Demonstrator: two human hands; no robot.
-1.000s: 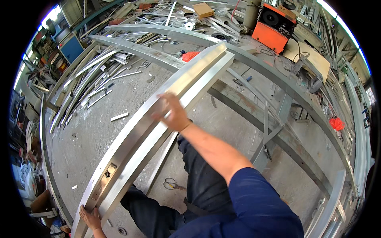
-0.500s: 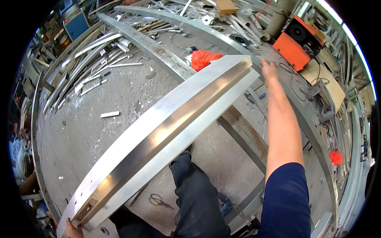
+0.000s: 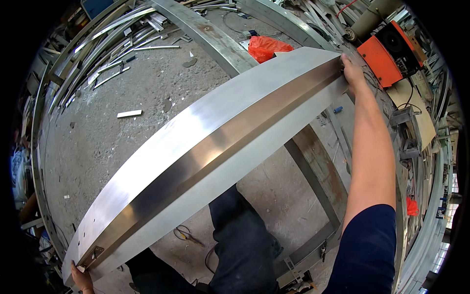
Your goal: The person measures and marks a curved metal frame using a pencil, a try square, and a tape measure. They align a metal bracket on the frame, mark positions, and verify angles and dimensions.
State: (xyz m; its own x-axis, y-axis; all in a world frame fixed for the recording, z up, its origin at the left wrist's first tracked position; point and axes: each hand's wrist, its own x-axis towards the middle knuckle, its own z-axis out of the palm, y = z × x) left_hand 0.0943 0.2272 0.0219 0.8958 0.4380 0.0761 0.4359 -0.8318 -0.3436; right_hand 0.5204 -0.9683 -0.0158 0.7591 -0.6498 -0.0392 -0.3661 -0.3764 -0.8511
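Note:
A long stainless-steel channel profile (image 3: 210, 147) runs diagonally from the lower left to the upper right, held up in front of me. My right hand (image 3: 351, 72) grips its far end at the upper right, arm stretched out. My left hand (image 3: 82, 280) holds the near end at the lower left, mostly hidden under the profile. My dark trousers (image 3: 242, 240) show below the profile.
A rusty steel frame (image 3: 318, 166) lies on the concrete floor (image 3: 122, 142) under the profile. An orange welding machine (image 3: 387, 54) and a red bag (image 3: 267, 46) sit at the upper right. Loose metal strips (image 3: 117, 49) lie at the upper left. A cable (image 3: 186, 235) lies by my legs.
The profile has come up closer to my head and fills more of the view. My right hand slid from mid-length out to the far end of it.

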